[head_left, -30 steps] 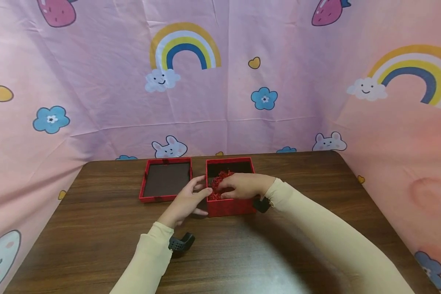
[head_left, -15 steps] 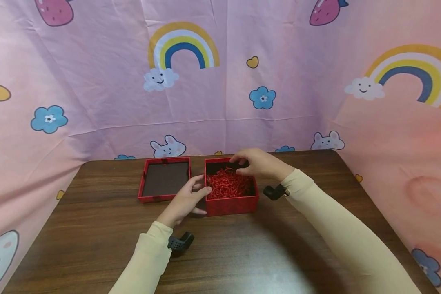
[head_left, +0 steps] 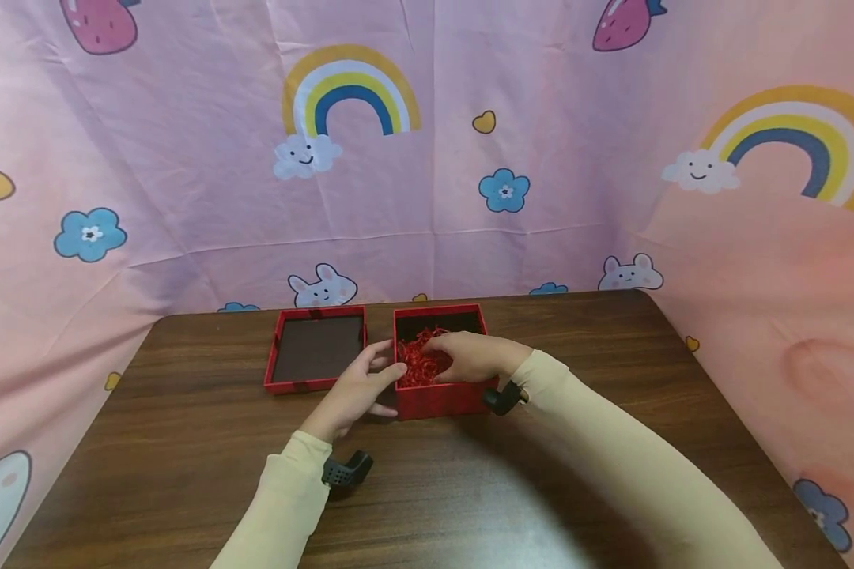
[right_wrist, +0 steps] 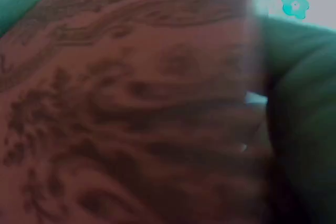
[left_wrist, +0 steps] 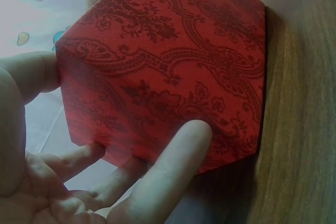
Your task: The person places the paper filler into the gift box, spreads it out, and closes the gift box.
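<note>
Draped tabletop nook, room type unclear, rainbow-print fabric (head_left: 576, 197), wood-grain table (head_left: 427, 498)

Count, tabletop (head_left: 149, 435) and printed backdrop (head_left: 398, 197).
Hands: 2, left hand (head_left: 356, 391) and right hand (head_left: 473, 356). Cream sleeves (head_left: 277, 506): 2. Black wrist devices (head_left: 347, 472): 2. Red box (head_left: 444, 401): 1. Shallow red lid (head_left: 320, 348): 1. Heap of red shreds (head_left: 417, 365): 1; strands too fine to count. Backdrop prints: rainbows (head_left: 351, 71), 2; smiling clouds (head_left: 306, 156), 2; strawberries (head_left: 101, 25), 2; yellow hearts (head_left: 484, 122), 5; blue flowers (head_left: 504, 190), at least 5, some partly hidden.
</note>
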The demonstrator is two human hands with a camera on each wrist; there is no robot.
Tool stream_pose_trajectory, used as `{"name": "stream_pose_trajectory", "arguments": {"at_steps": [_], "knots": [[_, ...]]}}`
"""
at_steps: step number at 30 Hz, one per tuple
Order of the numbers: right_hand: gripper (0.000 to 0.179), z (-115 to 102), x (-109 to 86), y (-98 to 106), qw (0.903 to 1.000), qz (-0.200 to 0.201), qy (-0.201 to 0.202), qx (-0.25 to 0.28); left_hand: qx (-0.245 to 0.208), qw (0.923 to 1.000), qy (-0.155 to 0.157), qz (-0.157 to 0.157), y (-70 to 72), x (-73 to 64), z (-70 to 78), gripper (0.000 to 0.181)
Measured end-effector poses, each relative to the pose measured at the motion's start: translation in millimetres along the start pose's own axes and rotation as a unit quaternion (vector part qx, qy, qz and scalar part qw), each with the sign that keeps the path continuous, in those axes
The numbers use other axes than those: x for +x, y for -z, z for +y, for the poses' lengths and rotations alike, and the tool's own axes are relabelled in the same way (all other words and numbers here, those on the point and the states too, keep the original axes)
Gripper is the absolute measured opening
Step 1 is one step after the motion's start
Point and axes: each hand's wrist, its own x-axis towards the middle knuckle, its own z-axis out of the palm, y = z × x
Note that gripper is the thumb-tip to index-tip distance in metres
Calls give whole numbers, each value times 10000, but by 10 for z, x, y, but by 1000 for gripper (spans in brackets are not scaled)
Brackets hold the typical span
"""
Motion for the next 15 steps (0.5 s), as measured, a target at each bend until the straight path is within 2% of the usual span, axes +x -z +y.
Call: {"name": "stream_pose_trajectory", "arguments": {"at_steps": [5, 9, 15], "knots": [[47, 14, 61, -61, 9995, -30, 263, 191, -32, 10000, -19, -7, 7, -4, 3, 73], [44, 15, 45, -40, 9991, 102, 223, 347, -29, 10000, -48, 1, 14, -6, 10, 74], [48, 23, -145, 89, 9960, 483, 70, 748, -6, 10000, -17, 23, -14, -8, 7, 73]]}}
